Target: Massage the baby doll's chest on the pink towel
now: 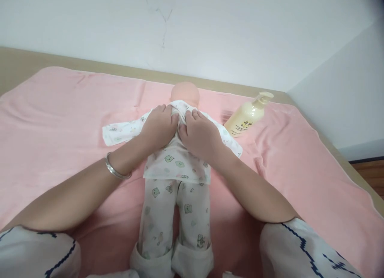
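Both hands clamped on the printed top (177, 162) at the doll's chest, just below the neck; left hand (159, 128) and right hand (199, 134) side by side, knuckles almost touching, fingers curled into bunched fabric at the collar; silver bangle (115, 171) on the left wrist

Doll (185, 94) lies on its back, mid-frame, head away from the camera, legs towards it; bare head clear of the fingers; matching printed trousers (174, 214) with cuffs turned up at the feet; one sleeve of the top spread flat out to the left

Surface: pink blanket (60, 122), plush, lightly creased, covers nearly all of a beige base (18, 62) that shows as a strip along the far edge and the right side; white wall (180, 30) behind with a thin hairline crack; second wall meets it at the right corner; strip of wooden floor (372, 174) far right

Cream pump bottle (247, 120) lies tilted on the blanket just right of the doll's shoulder, near the right hand, not touching it; its label has a small dark graphic and lines of print, too small to read
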Tool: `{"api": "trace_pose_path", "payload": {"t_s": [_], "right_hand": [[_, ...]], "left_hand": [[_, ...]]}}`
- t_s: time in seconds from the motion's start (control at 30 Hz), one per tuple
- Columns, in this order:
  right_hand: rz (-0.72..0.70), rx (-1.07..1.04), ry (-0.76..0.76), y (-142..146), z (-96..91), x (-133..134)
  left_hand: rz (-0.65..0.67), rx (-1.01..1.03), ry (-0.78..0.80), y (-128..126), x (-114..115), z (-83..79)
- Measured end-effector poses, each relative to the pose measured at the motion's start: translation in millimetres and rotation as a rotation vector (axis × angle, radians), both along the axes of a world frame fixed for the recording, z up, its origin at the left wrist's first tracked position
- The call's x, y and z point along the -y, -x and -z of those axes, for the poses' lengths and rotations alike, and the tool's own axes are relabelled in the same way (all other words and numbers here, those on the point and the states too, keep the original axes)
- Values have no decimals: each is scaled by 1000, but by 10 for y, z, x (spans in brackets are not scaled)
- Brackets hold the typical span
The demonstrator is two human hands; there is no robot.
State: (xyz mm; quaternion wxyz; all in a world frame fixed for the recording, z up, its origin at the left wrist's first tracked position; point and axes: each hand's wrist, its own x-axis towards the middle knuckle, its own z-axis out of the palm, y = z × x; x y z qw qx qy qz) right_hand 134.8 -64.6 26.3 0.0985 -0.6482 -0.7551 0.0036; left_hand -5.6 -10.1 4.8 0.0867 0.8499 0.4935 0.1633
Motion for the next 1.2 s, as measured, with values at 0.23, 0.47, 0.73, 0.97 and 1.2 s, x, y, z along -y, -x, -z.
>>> {"api": "trace_pose_path", "payload": {"t_s": [0.23,0.47,0.73,0.97,1.2], "right_hand": [[37,-92,80,-178,43,-341],[-65,20,-26,-10,106,75],[73,-113,151,-166,24,-366],[3,52,54,-93,95,-144],[-23,17,-11,-6,99,23]], "left_hand": [[71,3,-85,-43,214,-15],[-74,106,143,48,-146,-75],[114,-110,-225,-18,177,37],[131,-39,-179,28,11,24],[31,-24,-132,53,-196,109]]}}
